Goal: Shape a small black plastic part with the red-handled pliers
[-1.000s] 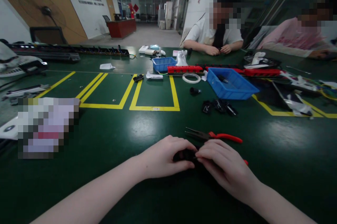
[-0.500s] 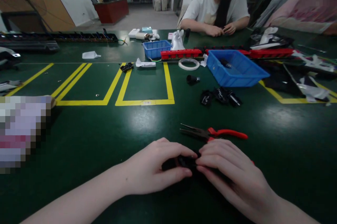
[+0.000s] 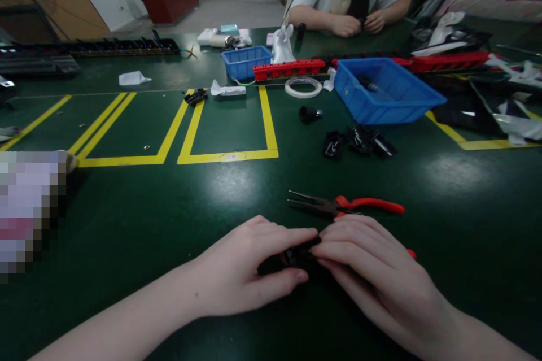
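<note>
My left hand (image 3: 245, 270) and my right hand (image 3: 372, 270) meet low in the middle of the green table (image 3: 169, 220). Both are closed on a small black part (image 3: 290, 259) that shows only between the fingertips; most of it is hidden by the fingers. Red-handled pliers (image 3: 342, 207) lie just beyond my right hand, jaws pointing left, with the tip of one handle peeking out past my right knuckles.
Several loose black parts (image 3: 359, 142) lie ahead, near a large blue bin (image 3: 387, 90). Farther back are a tape roll (image 3: 303, 87), a small blue bin (image 3: 245, 61) and red strips (image 3: 290, 69). Yellow floor-style lines (image 3: 228, 156) mark boxes. A person's hands (image 3: 355, 23) work across the table.
The view has tipped downward and closer to the table. My hands stay together on the black part, with only slight finger shifts.
</note>
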`<action>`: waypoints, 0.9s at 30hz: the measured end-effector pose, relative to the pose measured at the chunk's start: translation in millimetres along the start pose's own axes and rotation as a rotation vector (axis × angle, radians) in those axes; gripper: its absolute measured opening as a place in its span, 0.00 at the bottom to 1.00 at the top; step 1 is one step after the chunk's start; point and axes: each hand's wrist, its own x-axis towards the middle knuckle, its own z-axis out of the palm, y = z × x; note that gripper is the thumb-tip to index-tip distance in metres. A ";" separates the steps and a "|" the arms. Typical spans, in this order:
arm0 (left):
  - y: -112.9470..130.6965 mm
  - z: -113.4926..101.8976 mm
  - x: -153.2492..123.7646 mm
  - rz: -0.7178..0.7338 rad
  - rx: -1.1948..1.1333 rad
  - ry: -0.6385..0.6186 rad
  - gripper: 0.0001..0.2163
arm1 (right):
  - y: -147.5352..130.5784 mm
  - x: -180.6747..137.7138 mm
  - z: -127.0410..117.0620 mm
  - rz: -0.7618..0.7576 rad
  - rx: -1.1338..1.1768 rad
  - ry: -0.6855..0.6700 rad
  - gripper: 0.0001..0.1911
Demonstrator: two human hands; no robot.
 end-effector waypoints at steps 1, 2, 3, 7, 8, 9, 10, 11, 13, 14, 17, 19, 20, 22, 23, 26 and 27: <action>0.6 -0.3 0.0 -0.008 -0.003 0.000 0.22 | -0.3 0.4 -0.7 0.000 -0.005 0.005 0.08; 1.1 -0.4 0.1 -0.014 -0.005 -0.001 0.21 | -0.6 0.7 -1.4 -0.001 -0.012 0.008 0.08; 1.4 -0.4 0.2 -0.017 -0.007 -0.001 0.21 | -1.0 0.7 -1.8 -0.003 -0.017 0.006 0.08; 1.9 0.2 1.0 -0.026 -0.027 0.003 0.22 | -1.6 -2.1 -0.2 0.005 -0.011 -0.003 0.08; 1.9 0.4 1.3 -0.029 -0.037 0.004 0.23 | -1.6 -3.1 0.8 0.011 -0.008 -0.006 0.08; 1.9 0.5 1.5 -0.031 -0.048 0.006 0.24 | -1.6 -3.9 1.6 0.016 -0.007 -0.004 0.07; 1.8 0.5 1.6 -0.032 -0.061 0.008 0.24 | -1.6 -4.6 2.3 0.020 -0.010 -0.003 0.07; 1.6 0.5 1.6 -0.034 -0.074 0.009 0.25 | -1.5 -5.1 2.8 0.024 -0.014 0.001 0.07; 0.9 0.1 1.2 -0.038 -0.100 0.016 0.25 | -1.3 -5.7 2.9 0.032 -0.023 0.020 0.07; 0.4 -0.4 0.9 -0.039 -0.115 0.023 0.25 | -1.3 -5.7 2.5 0.035 -0.027 0.032 0.07; -1.8 -2.7 -0.1 -0.049 -0.171 0.030 0.25 | -1.5 -5.2 0.3 0.040 -0.040 0.072 0.07; -3.2 -4.8 -0.5 -0.069 -0.213 0.016 0.24 | -2.1 -4.6 -1.4 0.044 -0.042 0.091 0.07; -3.7 -5.7 -0.6 -0.081 -0.232 0.008 0.24 | -2.4 -4.3 -2.1 0.049 -0.042 0.098 0.06; -4.4 -7.0 -0.4 -0.094 -0.250 0.002 0.24 | -3.1 -4.3 -2.6 0.052 -0.035 0.108 0.06; -4.4 -7.3 -0.3 -0.094 -0.253 0.003 0.24 | -3.4 -4.5 -2.4 0.052 -0.030 0.107 0.06; -4.0 -7.6 -0.2 -0.075 -0.243 0.004 0.24 | -3.6 -5.7 -1.2 0.067 -0.011 0.087 0.06; -3.8 -7.6 -0.3 -0.069 -0.239 0.001 0.24 | -3.7 -6.0 -0.9 0.076 -0.003 0.079 0.07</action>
